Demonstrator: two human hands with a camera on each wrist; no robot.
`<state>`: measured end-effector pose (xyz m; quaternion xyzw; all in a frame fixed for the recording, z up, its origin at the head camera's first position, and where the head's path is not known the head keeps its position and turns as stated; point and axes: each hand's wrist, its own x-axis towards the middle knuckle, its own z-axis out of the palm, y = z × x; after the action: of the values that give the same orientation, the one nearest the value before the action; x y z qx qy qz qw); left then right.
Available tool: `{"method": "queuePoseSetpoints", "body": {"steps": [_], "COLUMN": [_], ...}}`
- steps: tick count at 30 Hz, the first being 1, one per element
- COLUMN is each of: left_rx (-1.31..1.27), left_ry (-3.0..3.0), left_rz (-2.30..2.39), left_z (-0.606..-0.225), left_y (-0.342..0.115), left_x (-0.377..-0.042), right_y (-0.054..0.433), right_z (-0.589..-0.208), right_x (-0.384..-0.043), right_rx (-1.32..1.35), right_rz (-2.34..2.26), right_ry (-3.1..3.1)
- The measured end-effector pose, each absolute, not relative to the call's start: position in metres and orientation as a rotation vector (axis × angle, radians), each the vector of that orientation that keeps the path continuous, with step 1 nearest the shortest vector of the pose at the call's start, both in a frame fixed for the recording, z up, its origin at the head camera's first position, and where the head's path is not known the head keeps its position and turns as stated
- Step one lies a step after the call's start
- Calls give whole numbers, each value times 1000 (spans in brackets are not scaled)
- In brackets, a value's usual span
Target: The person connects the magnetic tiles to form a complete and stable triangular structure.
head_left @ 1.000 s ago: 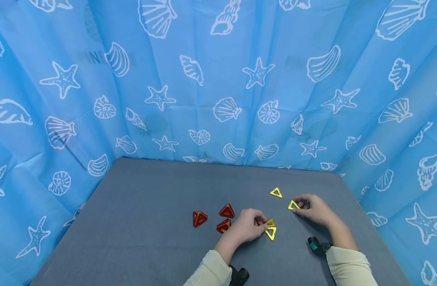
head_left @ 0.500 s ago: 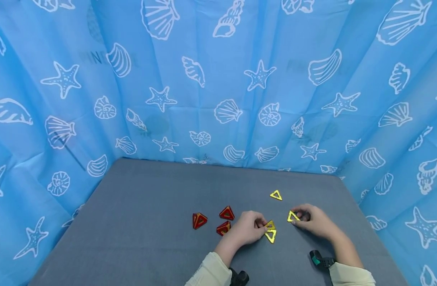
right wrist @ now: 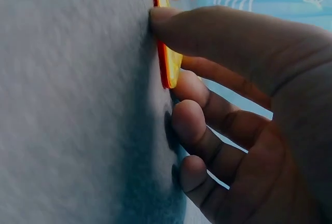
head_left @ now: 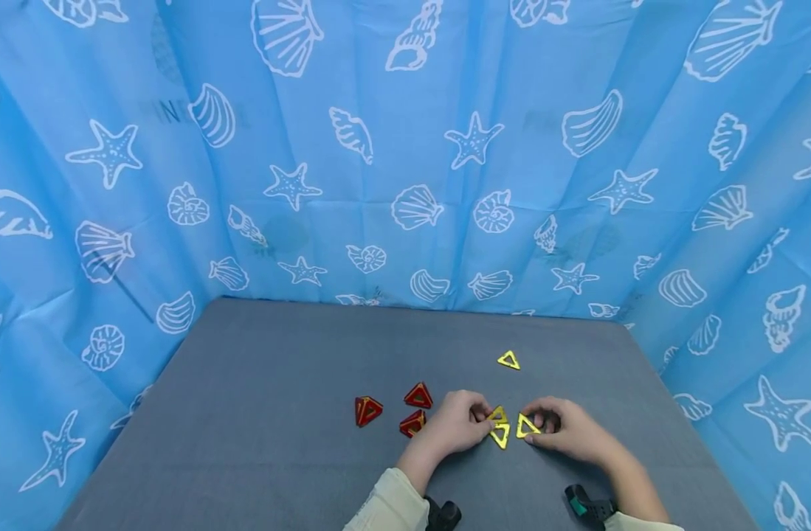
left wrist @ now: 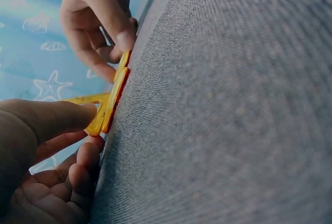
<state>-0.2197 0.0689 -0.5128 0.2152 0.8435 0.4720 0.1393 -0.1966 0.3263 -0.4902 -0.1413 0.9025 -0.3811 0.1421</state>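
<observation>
In the head view, my left hand [head_left: 453, 424] pinches a yellow open-centred triangle tile [head_left: 505, 415] between thumb and fingers. The left wrist view shows this tile [left wrist: 101, 112] raised at an angle to the cloth, its edge meeting a second yellow triangle [head_left: 507, 436] that lies flat. Just to the right, my right hand [head_left: 567, 428] grips a third yellow triangle tile [head_left: 520, 426] by thumb and fingertips, low over the cloth. From the left wrist, this third tile [left wrist: 123, 60] appears right at the flat tile's end. The right hand's remaining fingers curl loosely.
One more yellow triangle [head_left: 515, 361] lies farther back. Left of the hands sit three small red pyramids, one apart [head_left: 368, 411] and two closer in, a rear one [head_left: 418, 395] and a front one [head_left: 413, 423]. A blue shell-print curtain [head_left: 378, 147] surrounds the grey table [head_left: 279, 369].
My right hand has come leftward and nearer to me, bringing its yellow triangle beside the left hand's pair. The left hand keeps its hold in nearly the same place.
</observation>
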Motion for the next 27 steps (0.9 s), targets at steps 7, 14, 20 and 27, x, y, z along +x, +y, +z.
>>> {"method": "queuePoseSetpoints", "body": {"steps": [7, 14, 20, 27], "left_rx": [640, 658, 657, 671], "left_ry": [2429, 2428, 2430, 2433], "left_rz": [1386, 1398, 1392, 1386], "left_z": [-512, -512, -513, -513], "left_y": [68, 67, 68, 67], "left_x": [-220, -220, -220, -220], "right_y": [317, 309, 304, 304], "right_z": [-490, -492, -490, -490], "right_x": [-193, -195, -194, -192], "right_rx": [-399, -409, -407, -410], "right_rz": [-1133, -1092, -1086, -1084], "right_ry": [2546, 2571, 2578, 2558]}}
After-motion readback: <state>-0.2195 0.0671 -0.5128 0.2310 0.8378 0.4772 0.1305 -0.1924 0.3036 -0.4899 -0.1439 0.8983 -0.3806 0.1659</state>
